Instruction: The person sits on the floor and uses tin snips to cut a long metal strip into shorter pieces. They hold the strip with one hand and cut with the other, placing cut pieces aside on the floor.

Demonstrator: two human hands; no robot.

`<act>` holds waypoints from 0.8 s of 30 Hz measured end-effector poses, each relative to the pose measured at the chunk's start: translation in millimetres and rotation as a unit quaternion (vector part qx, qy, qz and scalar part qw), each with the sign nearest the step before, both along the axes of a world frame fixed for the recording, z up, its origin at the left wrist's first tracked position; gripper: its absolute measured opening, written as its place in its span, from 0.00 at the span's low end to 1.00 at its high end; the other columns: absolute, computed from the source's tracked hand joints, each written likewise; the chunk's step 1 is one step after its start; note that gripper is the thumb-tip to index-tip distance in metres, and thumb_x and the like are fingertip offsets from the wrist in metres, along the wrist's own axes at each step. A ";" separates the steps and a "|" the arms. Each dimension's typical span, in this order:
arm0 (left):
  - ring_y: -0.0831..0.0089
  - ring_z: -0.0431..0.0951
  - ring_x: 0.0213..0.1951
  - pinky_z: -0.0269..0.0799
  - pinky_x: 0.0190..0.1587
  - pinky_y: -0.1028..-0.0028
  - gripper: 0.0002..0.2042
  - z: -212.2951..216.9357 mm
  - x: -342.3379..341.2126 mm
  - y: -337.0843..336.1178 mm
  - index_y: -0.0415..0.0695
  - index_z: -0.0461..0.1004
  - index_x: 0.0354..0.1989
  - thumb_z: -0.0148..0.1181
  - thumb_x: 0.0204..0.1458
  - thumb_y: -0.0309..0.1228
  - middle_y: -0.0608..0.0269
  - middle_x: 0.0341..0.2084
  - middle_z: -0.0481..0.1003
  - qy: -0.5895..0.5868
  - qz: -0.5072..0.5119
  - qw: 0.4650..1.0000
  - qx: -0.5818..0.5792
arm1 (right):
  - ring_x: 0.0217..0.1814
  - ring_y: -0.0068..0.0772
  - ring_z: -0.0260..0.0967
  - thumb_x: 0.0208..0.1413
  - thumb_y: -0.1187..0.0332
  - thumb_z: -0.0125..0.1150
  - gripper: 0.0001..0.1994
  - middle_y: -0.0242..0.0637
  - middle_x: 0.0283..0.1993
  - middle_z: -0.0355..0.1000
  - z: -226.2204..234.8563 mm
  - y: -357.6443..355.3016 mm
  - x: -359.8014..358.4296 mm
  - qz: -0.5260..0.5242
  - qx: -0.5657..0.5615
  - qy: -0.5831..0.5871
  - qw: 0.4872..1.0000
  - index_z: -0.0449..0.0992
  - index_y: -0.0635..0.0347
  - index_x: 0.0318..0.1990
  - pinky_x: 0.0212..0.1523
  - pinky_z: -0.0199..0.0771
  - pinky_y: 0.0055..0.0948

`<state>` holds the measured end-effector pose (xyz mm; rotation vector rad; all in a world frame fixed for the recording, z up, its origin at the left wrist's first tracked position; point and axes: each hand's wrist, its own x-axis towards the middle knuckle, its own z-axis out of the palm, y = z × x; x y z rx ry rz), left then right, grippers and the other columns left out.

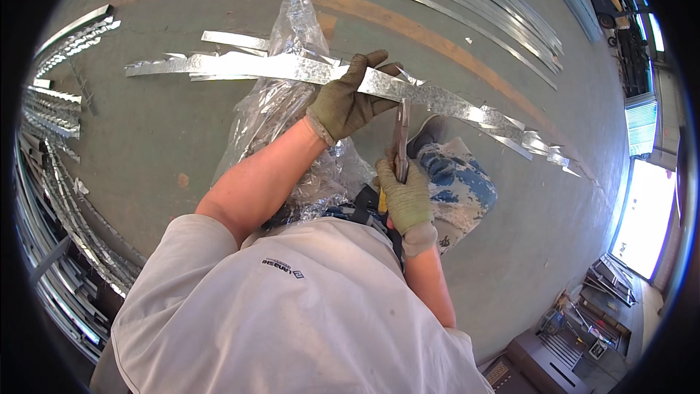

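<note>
My left hand [345, 98], in an olive work glove, grips a long shiny sheet-metal strip [248, 67] from below, with the thumb over its face. The strip runs across in front of me and has jagged, torn-looking pieces along both ends. My right hand [405, 201], gloved the same way, is wrapped around tin snips [402, 138] whose handle shows a bit of yellow. The snips point away from me, their tip at the near edge of the strip just right of my left hand. Whether the blades touch the metal I cannot tell.
Crumpled clear plastic [292, 22] covers my left leg. Long metal strips [437, 0] lie on the floor ahead. Stacked metal profiles [58, 277] and jagged scraps [69, 120] are at left. A grey machine [539, 365] stands at lower right, and a forklift [609, 0] far right.
</note>
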<state>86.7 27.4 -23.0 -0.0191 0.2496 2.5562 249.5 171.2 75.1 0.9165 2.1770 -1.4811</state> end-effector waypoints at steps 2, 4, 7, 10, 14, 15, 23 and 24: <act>0.52 0.81 0.69 0.80 0.73 0.46 0.26 1.5 0.1 0.1 0.45 0.67 0.76 0.50 0.79 0.50 0.48 0.69 0.77 0.003 -0.001 1.000 0.001 | 0.36 0.37 0.77 0.72 0.53 0.70 0.22 0.41 0.35 0.80 -3.1 1.3 0.8 0.013 0.027 -0.001 1.000 0.81 0.64 0.59 0.45 0.80 0.42; 0.52 0.81 0.69 0.80 0.74 0.46 0.26 1.4 0.2 -0.5 0.46 0.67 0.75 0.51 0.79 0.50 0.49 0.69 0.78 0.008 -0.002 1.000 0.003 | 0.36 0.42 0.77 0.72 0.52 0.69 0.23 0.45 0.36 0.81 -14.0 4.2 3.0 0.037 0.074 0.000 0.997 0.81 0.64 0.59 0.46 0.80 0.44; 0.52 0.81 0.69 0.79 0.74 0.46 0.26 0.2 0.1 0.2 0.46 0.69 0.75 0.52 0.79 0.49 0.49 0.69 0.78 0.005 -0.001 1.000 0.009 | 0.38 0.48 0.77 0.72 0.51 0.69 0.23 0.48 0.38 0.82 -25.5 4.2 7.3 0.044 0.098 0.011 0.994 0.81 0.63 0.60 0.47 0.80 0.46; 0.52 0.81 0.69 0.79 0.74 0.46 0.25 -1.1 -0.7 0.2 0.46 0.71 0.73 0.54 0.78 0.49 0.49 0.69 0.78 0.007 0.004 1.000 0.006 | 0.40 0.49 0.78 0.72 0.51 0.69 0.24 0.49 0.42 0.83 -33.2 3.2 8.7 0.027 0.077 0.027 0.996 0.80 0.62 0.62 0.49 0.80 0.46; 0.53 0.81 0.69 0.80 0.74 0.47 0.24 -0.3 -0.4 0.2 0.47 0.73 0.72 0.55 0.77 0.48 0.49 0.68 0.79 -0.001 0.008 1.000 -0.010 | 0.42 0.47 0.78 0.72 0.52 0.69 0.25 0.50 0.45 0.83 -34.6 0.1 5.7 0.017 0.059 0.021 0.998 0.80 0.63 0.64 0.52 0.80 0.43; 0.53 0.82 0.69 0.80 0.74 0.47 0.23 -0.9 -0.6 0.8 0.47 0.73 0.72 0.55 0.78 0.48 0.49 0.68 0.79 0.000 0.005 1.000 -0.005 | 0.42 0.46 0.78 0.72 0.52 0.70 0.25 0.50 0.45 0.83 -35.2 0.3 4.9 0.020 0.061 0.014 0.998 0.79 0.63 0.65 0.52 0.80 0.43; 0.54 0.82 0.68 0.81 0.73 0.48 0.22 -2.3 -2.5 0.4 0.49 0.77 0.69 0.55 0.78 0.48 0.49 0.68 0.79 0.012 -0.002 1.000 0.004 | 0.38 0.24 0.73 0.72 0.62 0.70 0.21 0.33 0.38 0.79 -42.3 -2.5 2.3 -0.029 -0.044 0.050 0.997 0.80 0.67 0.64 0.41 0.76 0.32; 0.54 0.82 0.68 0.81 0.73 0.48 0.21 -2.2 -2.9 0.4 0.49 0.78 0.69 0.55 0.78 0.48 0.49 0.68 0.79 0.014 -0.002 1.000 0.001 | 0.36 0.22 0.72 0.73 0.63 0.70 0.20 0.32 0.38 0.78 -34.4 -3.7 1.3 -0.040 -0.069 0.045 0.996 0.80 0.67 0.64 0.39 0.75 0.30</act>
